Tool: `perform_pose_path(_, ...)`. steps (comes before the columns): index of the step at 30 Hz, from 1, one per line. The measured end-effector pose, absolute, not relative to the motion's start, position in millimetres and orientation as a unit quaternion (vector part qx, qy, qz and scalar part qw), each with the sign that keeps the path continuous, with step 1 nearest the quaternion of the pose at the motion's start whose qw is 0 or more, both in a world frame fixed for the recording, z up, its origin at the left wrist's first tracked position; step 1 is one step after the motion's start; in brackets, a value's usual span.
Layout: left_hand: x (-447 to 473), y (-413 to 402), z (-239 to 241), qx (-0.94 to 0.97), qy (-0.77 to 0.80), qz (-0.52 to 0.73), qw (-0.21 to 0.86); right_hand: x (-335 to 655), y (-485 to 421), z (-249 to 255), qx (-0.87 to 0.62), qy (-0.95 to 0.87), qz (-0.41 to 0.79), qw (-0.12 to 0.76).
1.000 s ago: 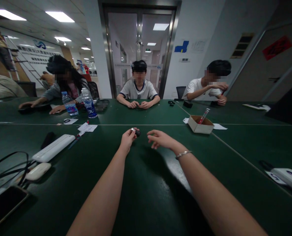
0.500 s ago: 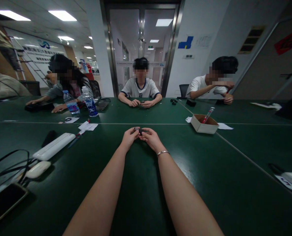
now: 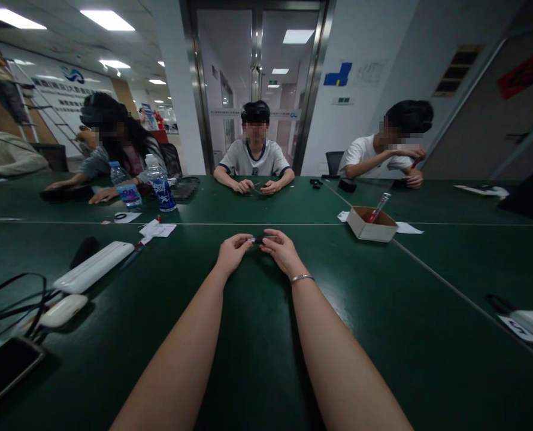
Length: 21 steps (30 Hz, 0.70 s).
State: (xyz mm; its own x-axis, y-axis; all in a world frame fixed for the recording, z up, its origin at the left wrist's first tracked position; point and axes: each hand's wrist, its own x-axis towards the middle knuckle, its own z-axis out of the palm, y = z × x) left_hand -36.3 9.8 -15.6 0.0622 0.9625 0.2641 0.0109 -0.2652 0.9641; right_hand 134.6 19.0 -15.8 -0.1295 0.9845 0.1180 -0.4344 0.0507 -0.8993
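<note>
Both arms reach out over the dark green table (image 3: pixel 257 335). Between my fingertips is a small black object (image 3: pixel 258 239) with a shiny silvery end on its left; it is too small to name. My left hand (image 3: pixel 231 254) pinches the silvery end between thumb and fingers. On the other side my right hand (image 3: pixel 285 252), with a metal bangle at the wrist, is closed round the black part. The fingers cover much of the object.
At left lie a white power bank (image 3: pixel 93 267), cables, a phone (image 3: pixel 6 371) and papers (image 3: pixel 157 229). Two bottles (image 3: pixel 161 190) stand farther back. A small open box (image 3: pixel 372 226) holding a red-tipped tube is at right. Several people sit across the table.
My hands have drawn slightly apart, the left one moving left, and more of the object shows between them. The view has shifted a little.
</note>
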Motion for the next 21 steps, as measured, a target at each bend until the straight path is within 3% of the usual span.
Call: perform_pose_path(21,-36.8,6.5,-11.1,0.602,0.522,0.493,0.349,136.0,14.3,-13.4,-0.312,-0.457,0.623,0.552)
